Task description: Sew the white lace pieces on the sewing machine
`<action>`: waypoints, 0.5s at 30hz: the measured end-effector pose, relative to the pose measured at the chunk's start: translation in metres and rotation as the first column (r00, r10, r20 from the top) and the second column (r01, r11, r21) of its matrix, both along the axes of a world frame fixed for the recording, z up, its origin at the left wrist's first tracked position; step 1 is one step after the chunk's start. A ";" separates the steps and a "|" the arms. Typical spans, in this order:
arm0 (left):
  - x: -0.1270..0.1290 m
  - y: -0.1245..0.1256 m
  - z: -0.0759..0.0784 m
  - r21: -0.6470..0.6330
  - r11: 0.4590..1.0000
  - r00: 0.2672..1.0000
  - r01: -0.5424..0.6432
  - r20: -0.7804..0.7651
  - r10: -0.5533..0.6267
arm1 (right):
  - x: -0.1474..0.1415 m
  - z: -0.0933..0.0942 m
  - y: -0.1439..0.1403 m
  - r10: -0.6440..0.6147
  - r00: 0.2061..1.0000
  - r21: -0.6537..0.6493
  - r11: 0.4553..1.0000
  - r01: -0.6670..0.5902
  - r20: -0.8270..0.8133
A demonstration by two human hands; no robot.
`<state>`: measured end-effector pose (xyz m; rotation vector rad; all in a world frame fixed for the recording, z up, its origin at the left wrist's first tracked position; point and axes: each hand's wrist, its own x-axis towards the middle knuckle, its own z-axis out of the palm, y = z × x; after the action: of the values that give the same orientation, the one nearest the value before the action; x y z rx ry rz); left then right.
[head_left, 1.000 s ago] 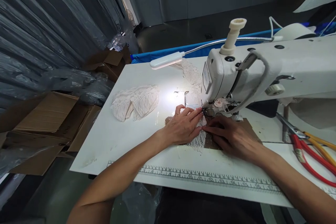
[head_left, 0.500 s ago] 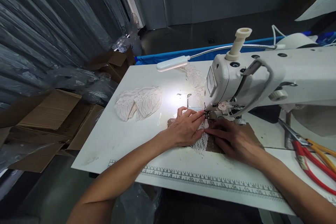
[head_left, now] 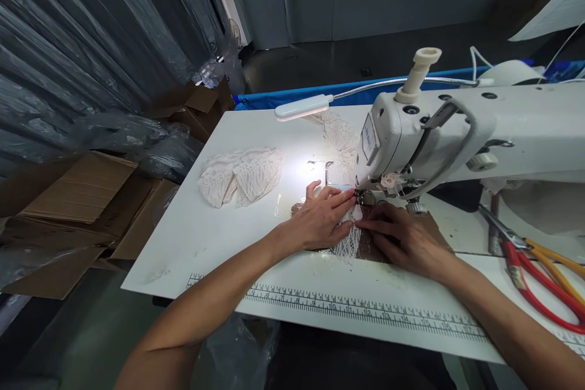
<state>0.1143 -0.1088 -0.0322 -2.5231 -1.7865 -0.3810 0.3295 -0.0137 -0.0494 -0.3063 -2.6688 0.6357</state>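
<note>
A strip of white lace (head_left: 347, 248) lies under the needle area of the white sewing machine (head_left: 388, 134). My left hand (head_left: 320, 219) rests flat on the lace, fingers stretched toward the presser foot (head_left: 365, 197). From the right, my right hand (head_left: 402, 234) pinches the lace's edge between its fingertips, close to my left thumb. Part of the lace is hidden beneath my left hand. More lace (head_left: 340, 137) trails on the table behind the foot. Brown sheet material (head_left: 372, 248) shows beneath my right hand.
Folded lace pieces (head_left: 242, 177) lie on the white table (head_left: 183, 237) to the left. Red-handled scissors (head_left: 516, 268) and a yellow-handled tool (head_left: 557, 265) lie at the right. A lamp (head_left: 304, 108) hangs over the table. Cardboard boxes (head_left: 86, 189) stand left of it.
The view has shifted slightly. A finger at the far side of my left hand is raised a little more. Both hands otherwise stay at the lace beside the presser foot.
</note>
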 end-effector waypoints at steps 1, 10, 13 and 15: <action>0.001 0.000 -0.001 0.019 1.000 1.000 -0.004 -0.018 0.005 | 0.000 0.001 0.000 0.000 1.000 0.005 1.000 0.000 0.007; 0.004 0.000 -0.008 0.242 0.968 0.997 0.071 -0.015 -0.069 | -0.001 0.007 -0.003 -0.021 1.000 0.055 0.998 0.021 -0.003; 0.003 -0.001 -0.005 0.217 0.972 0.996 0.086 -0.016 -0.085 | -0.001 0.004 -0.004 -0.017 1.000 0.048 0.999 0.017 -0.012; 0.002 -0.001 -0.003 0.188 0.978 0.996 0.089 -0.021 -0.086 | -0.001 0.002 -0.004 -0.026 1.000 0.052 0.998 0.027 -0.016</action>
<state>0.1166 -0.1102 -0.0349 -2.4709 -1.5567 -0.5097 0.3283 -0.0180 -0.0472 -0.3205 -2.6570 0.5572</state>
